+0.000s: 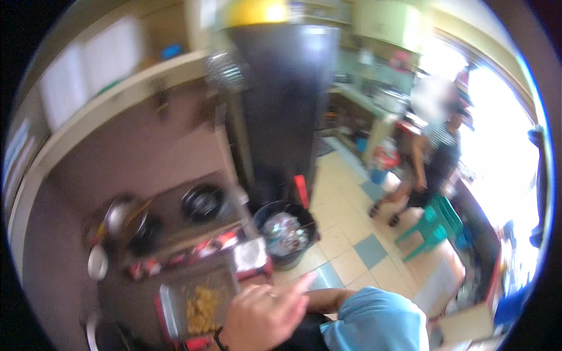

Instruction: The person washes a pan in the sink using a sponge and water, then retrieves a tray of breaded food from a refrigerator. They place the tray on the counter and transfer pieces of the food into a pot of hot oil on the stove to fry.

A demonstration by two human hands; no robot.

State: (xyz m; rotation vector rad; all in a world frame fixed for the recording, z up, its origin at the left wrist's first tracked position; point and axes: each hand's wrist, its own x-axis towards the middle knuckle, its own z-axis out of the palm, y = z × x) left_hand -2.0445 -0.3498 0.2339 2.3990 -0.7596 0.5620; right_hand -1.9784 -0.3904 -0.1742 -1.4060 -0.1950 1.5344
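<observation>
My left hand point(264, 313), with a dark bracelet at the wrist and a ring, is raised in front of my body. Its fingers are blurred but look stretched out toward the upper right, and nothing shows in them. My right forearm point(325, 300) comes out of a light blue sleeve point(374, 322) and runs left behind that hand, which hides my right hand. Just left of my hands is a rectangular metal tray point(172, 298) with yellowish-brown food pieces point(202, 310) in it.
Behind the tray stands a stove with a black burner point(204, 202) and pans point(121, 213). A dark bin point(284, 257) holding a clear plastic bag stands before a tall dark fridge point(284, 105). At right, another person point(436, 155) stands near a green plastic stool point(433, 225).
</observation>
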